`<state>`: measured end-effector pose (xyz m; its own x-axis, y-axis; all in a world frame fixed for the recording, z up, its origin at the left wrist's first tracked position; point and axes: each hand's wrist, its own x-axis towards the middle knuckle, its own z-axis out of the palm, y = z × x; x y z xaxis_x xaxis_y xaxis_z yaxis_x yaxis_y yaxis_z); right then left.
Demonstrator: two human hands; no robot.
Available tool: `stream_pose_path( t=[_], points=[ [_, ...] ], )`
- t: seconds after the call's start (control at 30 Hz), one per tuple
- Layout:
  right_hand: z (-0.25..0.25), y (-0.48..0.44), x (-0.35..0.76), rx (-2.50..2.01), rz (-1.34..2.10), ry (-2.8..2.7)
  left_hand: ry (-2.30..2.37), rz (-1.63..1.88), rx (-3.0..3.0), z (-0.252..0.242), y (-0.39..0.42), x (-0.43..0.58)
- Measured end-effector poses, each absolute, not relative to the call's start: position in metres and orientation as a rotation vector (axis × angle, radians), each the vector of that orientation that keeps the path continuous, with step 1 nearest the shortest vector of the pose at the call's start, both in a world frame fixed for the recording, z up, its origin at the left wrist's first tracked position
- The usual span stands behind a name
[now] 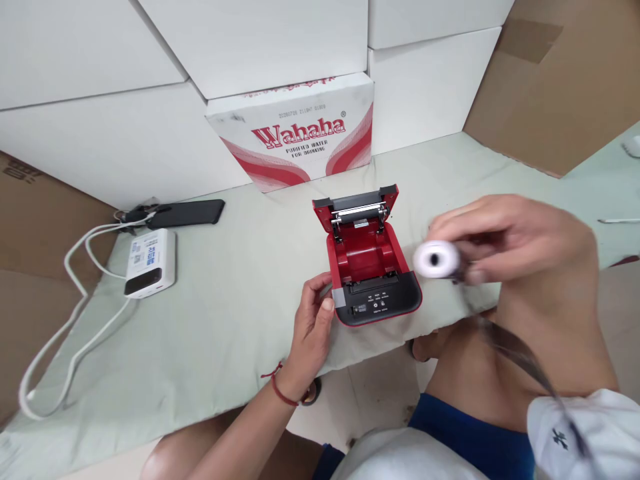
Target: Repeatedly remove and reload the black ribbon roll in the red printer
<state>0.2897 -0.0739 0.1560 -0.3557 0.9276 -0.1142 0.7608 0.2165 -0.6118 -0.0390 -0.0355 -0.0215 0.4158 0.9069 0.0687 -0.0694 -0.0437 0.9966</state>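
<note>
A small red and black label printer stands on the cloth-covered table with its lid raised. Its red paper compartment shows no roll inside. My left hand grips the printer's left front corner, thumb near the grey patch and fingers along the side. To the right of the printer, my right hand holds a white paper roll above the table, its end with a dark core hole facing me. From the roll a blurred dark strip trails down towards my sleeve.
Behind the printer stands a Wahaha water carton against stacked white boxes. At left lie a white power bank, a black phone and a looping white cable. A brown carton stands at right.
</note>
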Motion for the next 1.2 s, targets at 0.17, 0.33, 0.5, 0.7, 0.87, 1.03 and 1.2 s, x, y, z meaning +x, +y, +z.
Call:
stream_pose_path(
  t=[0.17, 0.33, 0.5, 0.7, 0.87, 1.03, 1.2],
  points=[
    [0.134, -0.038, 0.224, -1.506, 0.940, -2.297, 0.786, 1.177, 1.652, -0.020, -0.045, -0.040],
    [0.121, -0.034, 0.213, -1.760, 0.711, -2.375, 0.645, 1.301, 2.153, -0.019, -0.052, -0.046],
    [0.119, -0.033, 0.208, -1.834, 0.630, -2.422, 0.496, 1.326, 2.610, -0.012, -0.056, -0.042],
    [0.120, -0.027, 0.202, -2.000, 0.578, -2.480, 0.481, 1.339, 2.711, -0.014, -0.058, -0.041],
    [0.128, -0.034, 0.201, -1.795, 0.596, -2.417, 0.466, 1.297, 2.737, -0.013, -0.056, -0.044],
    [0.129, -0.041, 0.199, -1.602, 0.163, -1.946, 0.460, 1.279, 2.748, -0.010, -0.057, -0.044],
    [0.116, -0.034, 0.205, -1.576, -0.056, -2.023, 0.465, 1.282, 2.765, -0.008, -0.058, -0.045]
  ],
)
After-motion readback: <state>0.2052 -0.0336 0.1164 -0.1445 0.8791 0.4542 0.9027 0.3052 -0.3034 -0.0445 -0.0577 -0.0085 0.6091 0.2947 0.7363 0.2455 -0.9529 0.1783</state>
